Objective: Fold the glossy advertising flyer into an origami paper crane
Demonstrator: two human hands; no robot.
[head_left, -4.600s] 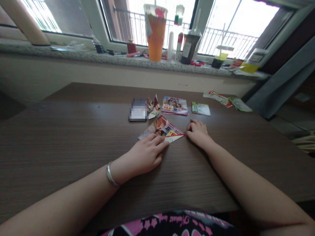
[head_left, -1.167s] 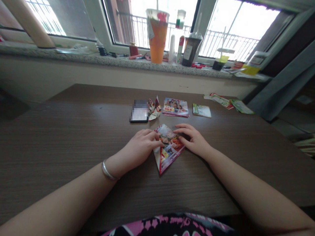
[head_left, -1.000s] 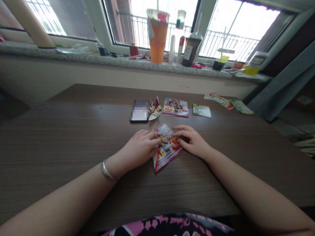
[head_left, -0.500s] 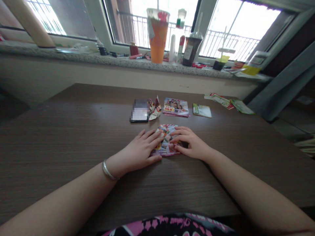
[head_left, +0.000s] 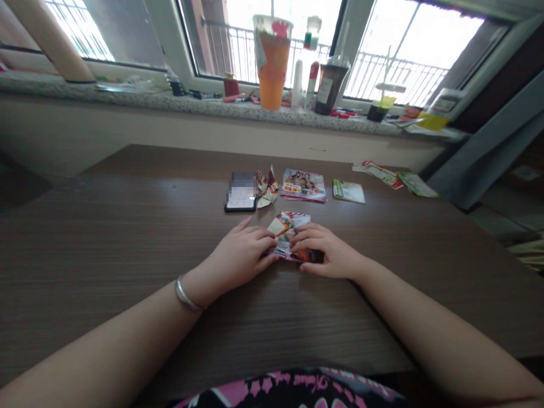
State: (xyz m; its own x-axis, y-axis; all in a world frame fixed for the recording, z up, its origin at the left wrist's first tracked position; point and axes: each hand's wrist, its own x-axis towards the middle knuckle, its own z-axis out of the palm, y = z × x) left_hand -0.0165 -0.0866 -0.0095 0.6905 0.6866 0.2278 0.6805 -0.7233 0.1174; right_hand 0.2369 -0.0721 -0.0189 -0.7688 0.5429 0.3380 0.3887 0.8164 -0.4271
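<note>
A colourful printed flyer (head_left: 285, 231) lies on the table between my two hands, its lower edge towards me. At its left edge my left hand (head_left: 238, 250) is closed, with the thumb and fingertips on the paper. My right hand (head_left: 327, 252) grips it from the right, fingers curled over the print and the thumb at the lower corner. The fingers cover both sides of the flyer. Just beyond are a crumpled, folded paper piece (head_left: 267, 194) and a phone (head_left: 240, 198) with its screen lit. A stack of similar flyers (head_left: 304, 185) lies farther back.
A small pile of green-and-white papers (head_left: 349, 191) lies right of the stack. Red-and-green paper strips (head_left: 385, 174) are at the back right. On the stone windowsill (head_left: 140, 101) stand a tall orange drink cup (head_left: 272, 68), a dark drink cup (head_left: 330, 85) and several bottles.
My left hand's fingers have drawn back and curled at the flyer's left edge. The flyer has shifted slightly away from me and its lower edge looks turned. My right hand has moved slightly left.
</note>
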